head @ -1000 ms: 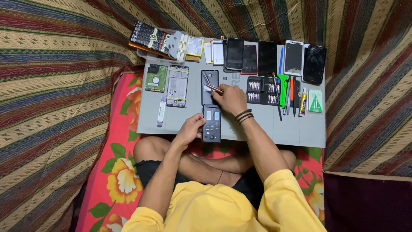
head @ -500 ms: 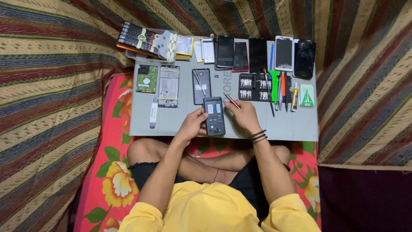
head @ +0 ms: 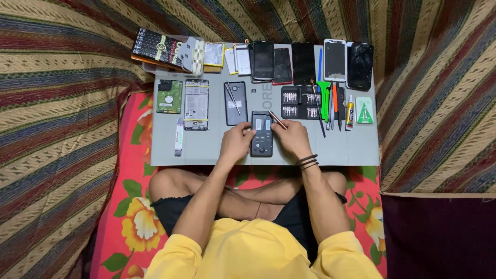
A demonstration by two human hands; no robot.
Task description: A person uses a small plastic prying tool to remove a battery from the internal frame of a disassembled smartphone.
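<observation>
Grey tabletop carries an opened phone at centre frame; left hand closes its grip on the phone's edge, steadying it, while right hand pinches thin tweezers over it

Both hands sit at the near middle of the grey bench, the left hand and right hand flanking the opened dark phone. Bare bench lies at the near left corner and along the near right edge. To the left, a slim white strip and a silver phone frame block the way. Straight ahead lies a black back cover; rightwards, a black screwdriver-bit case and upright coloured tools. A row of dark phones closes the far edge.
</observation>
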